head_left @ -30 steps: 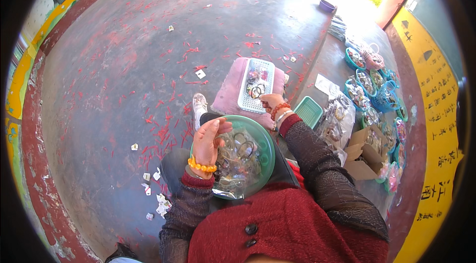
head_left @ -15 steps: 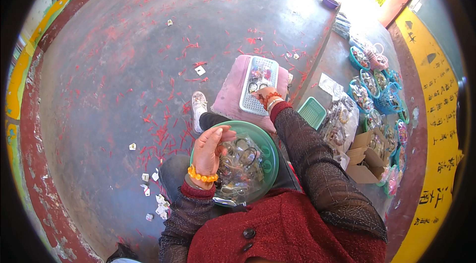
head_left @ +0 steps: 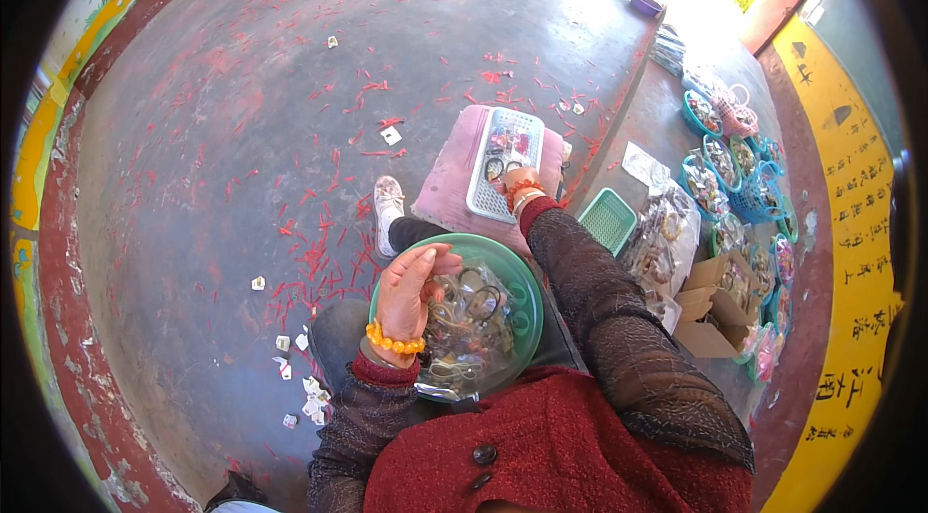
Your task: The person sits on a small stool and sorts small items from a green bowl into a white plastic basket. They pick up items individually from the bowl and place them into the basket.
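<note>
Round green plastic basin (head_left: pixel 527 295) of bagged bangles, balanced on the lap, could tip: left hand (head_left: pixel 406 295) loosely open over it, right hand (head_left: pixel 517 179), grip hidden, stretched to the white slotted tray (head_left: pixel 483 189).

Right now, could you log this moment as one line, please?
left hand: over green basin | right hand: in white tray | pink cushion beneath

Right hand (head_left: pixel 517 182) stretched farther out onto white tray (head_left: pixel 505 163); left hand (head_left: pixel 406 291) shifted slightly over green bowl (head_left: pixel 527 300).
</note>
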`<state>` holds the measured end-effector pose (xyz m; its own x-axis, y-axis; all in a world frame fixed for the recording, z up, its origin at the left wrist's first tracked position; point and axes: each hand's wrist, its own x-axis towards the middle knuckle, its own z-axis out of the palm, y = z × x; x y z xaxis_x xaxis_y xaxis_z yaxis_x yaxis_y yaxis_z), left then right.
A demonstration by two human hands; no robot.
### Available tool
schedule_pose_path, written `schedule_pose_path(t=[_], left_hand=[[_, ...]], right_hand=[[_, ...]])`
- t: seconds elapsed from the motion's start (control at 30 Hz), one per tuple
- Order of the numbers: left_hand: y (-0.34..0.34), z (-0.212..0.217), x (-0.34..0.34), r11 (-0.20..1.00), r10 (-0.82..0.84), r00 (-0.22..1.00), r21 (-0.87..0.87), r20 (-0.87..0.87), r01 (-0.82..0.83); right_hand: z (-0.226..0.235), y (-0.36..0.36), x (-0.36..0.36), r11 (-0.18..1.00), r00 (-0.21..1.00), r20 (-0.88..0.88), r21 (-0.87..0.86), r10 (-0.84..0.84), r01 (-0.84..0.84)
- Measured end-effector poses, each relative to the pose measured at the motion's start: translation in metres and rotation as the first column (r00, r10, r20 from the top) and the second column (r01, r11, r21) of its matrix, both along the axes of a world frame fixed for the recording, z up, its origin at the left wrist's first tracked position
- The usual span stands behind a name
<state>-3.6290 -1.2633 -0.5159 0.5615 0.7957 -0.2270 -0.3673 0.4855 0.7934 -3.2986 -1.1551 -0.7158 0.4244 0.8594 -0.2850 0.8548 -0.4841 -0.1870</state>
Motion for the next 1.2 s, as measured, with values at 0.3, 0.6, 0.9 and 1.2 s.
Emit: schedule_pose_path(t=[0.3,0.6,0.9,1.2], left_hand=[[-0.001,0.000,0.005,0.999,-0.019,1.000,0.027,0.012,0.019],[0.004,-0.004,-0.011,0.968,0.231,0.945,0.042,0.232,-0.247],[0.015,-0.008,-0.025,0.930,0.366,0.844,-0.200,0.392,-0.309],[0.006,-0.016,-0.014,0.977,0.207,0.927,-0.011,0.314,-0.215]], right_hand=[[0.003,-0.014,0.016,0.981,0.995,0.025,0.169,-0.101,0.096],[0.173,-0.103,-0.063,0.814,0.812,-0.583,0.485,0.031,0.318],[0.203,-0.215,-0.144,0.662,0.873,-0.102,0.695,0.477,-0.281],[0.179,-0.229,-0.166,0.825,0.917,-0.214,0.537,0.336,-0.176]])
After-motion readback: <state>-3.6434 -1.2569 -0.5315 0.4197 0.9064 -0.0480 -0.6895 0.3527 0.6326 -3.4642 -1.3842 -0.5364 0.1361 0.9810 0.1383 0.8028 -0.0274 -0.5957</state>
